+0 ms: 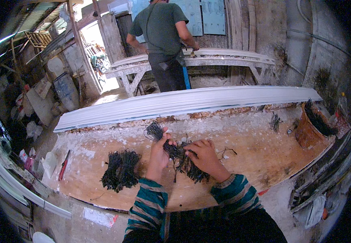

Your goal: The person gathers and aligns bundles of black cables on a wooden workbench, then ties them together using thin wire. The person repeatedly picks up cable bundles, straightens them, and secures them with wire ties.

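My left hand (pixel 159 153) is closed around a bundle of thin black cords (pixel 155 130), whose looped ends stick out above the fingers. Close beside it, my right hand (pixel 203 156) has its fingers bent onto the lower part of the black strands; the fingertips are partly hidden among them. Beneath and next to the right hand lies a loose heap of black cords (pixel 195 172) on the wooden tabletop (pixel 240 162). To the left of my hands, two tied black bundles (pixel 120 170) rest side by side.
A red-handled cutting tool (pixel 64 165) lies at the table's left. An orange-brown bucket (pixel 308 129) with black cords tilts at the right, near a small black tangle (pixel 275 121). A long white moulding (pixel 191 101) lines the far edge. Beyond, a person (pixel 161 44) stands at a white bench (pixel 228 58).
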Demonstrator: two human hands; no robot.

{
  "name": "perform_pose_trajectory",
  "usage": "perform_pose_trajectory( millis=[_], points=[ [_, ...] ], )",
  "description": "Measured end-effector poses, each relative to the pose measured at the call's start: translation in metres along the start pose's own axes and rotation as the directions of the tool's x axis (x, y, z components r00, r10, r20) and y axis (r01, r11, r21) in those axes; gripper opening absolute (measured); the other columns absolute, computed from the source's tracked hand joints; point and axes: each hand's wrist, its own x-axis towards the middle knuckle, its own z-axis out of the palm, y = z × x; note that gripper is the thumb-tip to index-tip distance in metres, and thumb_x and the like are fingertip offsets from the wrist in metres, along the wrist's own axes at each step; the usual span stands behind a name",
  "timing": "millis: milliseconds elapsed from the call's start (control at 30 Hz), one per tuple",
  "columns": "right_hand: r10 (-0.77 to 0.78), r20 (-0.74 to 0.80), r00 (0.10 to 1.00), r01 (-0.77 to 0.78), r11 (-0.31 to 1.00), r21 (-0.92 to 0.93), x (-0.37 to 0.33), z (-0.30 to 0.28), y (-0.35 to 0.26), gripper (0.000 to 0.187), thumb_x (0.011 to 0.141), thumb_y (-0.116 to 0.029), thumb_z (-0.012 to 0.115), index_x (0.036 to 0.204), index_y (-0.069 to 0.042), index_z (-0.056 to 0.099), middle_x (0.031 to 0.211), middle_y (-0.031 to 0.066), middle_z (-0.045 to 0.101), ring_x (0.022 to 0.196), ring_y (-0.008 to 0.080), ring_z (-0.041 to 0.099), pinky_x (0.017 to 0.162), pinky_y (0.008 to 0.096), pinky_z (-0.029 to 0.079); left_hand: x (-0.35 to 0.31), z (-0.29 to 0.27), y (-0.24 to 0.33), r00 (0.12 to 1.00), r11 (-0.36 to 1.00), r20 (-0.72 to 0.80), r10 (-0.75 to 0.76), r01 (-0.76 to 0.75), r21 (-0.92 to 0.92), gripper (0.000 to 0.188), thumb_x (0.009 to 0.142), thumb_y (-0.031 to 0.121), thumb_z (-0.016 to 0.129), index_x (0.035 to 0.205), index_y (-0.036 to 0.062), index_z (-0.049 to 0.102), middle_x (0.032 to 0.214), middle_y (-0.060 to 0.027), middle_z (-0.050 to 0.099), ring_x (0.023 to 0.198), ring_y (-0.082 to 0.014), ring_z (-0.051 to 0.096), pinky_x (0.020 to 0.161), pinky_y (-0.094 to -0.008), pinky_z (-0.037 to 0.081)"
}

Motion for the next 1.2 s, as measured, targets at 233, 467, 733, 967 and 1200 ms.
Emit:
perform_pose_trajectory(
  millis=[233, 467, 733, 967, 1200],
  points=[
    [-0.055, 0.195, 0.979, 0.077, 0.991, -0.106, -0.015, 0.02, 0.001, 0.018, 0.081, -0.027, 0.059, 0.092, -0.015, 0.065, 0.12, 0.0066, 0.047, 0.12, 0.027, 0.036, 0.094, 0.0666, 0.016, 0.001, -0.004, 0.005, 0.999, 1.0, -0.046, 0.021, -0.022, -0.006, 0.032, 0.087, 0.014, 0.056, 0.117, 0.0075, 0.049, 0.084, -0.001, 0.051, 0.065, -0.0111, 0.047, 0.067, -0.0328, 0.045],
    [-0.082, 0.312, 0.947, 0.128, 0.983, -0.13, -0.011, 0.019, -0.001, 0.021, 0.08, -0.029, 0.058, 0.093, -0.013, 0.064, 0.126, 0.0008, 0.047, 0.125, 0.0271, 0.033, 0.095, 0.0681, 0.013, 0.002, -0.008, 0.005, 1.0, 0.999, -0.009, -0.022, 0.021, -0.04, 0.025, 0.087, 0.022, 0.056, 0.109, 0.0103, 0.05, 0.078, 0.002, 0.048, 0.061, -0.0098, 0.044, 0.064, -0.0297, 0.044],
    [-0.077, 0.347, 0.935, 0.125, 0.985, -0.118, -0.01, 0.023, 0.003, 0.03, 0.079, -0.029, 0.059, 0.105, -0.015, 0.061, 0.116, -0.002, 0.056, 0.126, 0.0258, 0.033, 0.097, 0.068, 0.008, 0.001, -0.004, 0.004, 0.997, 0.989, 0.052, -0.056, 0.063, -0.133, 0.016, 0.089, 0.027, 0.053, 0.093, 0.012, 0.049, 0.071, 0.0019, 0.045, 0.058, -0.0106, 0.042, 0.061, -0.0295, 0.04],
    [-0.021, 0.24, 0.971, 0.043, 0.996, -0.084, -0.009, 0.025, 0.004, 0.029, 0.079, -0.019, 0.059, 0.108, -0.016, 0.059, 0.106, 0.0015, 0.057, 0.117, 0.0246, 0.041, 0.096, 0.0662, 0.013, 0.004, -0.01, 0.007, 1.0, 0.987, 0.008, -0.02, 0.021, -0.16, 0.017, 0.09, 0.03, 0.05, 0.089, 0.0133, 0.051, 0.068, 0.0022, 0.044, 0.056, -0.0103, 0.042, 0.06, -0.0293, 0.041],
    [-0.015, 0.277, 0.961, 0.059, 0.987, -0.149, -0.008, 0.021, 0.0, 0.018, 0.075, -0.016, 0.061, 0.093, -0.018, 0.065, 0.095, -0.0002, 0.058, 0.104, 0.0221, 0.048, 0.097, 0.0634, 0.016, 0.003, -0.009, 0.01, 0.999, 0.982, 0.006, -0.044, 0.044, -0.185, 0.017, 0.09, 0.03, 0.05, 0.089, 0.0137, 0.051, 0.068, 0.0022, 0.044, 0.055, -0.01, 0.042, 0.059, -0.0295, 0.042]
  ],
)
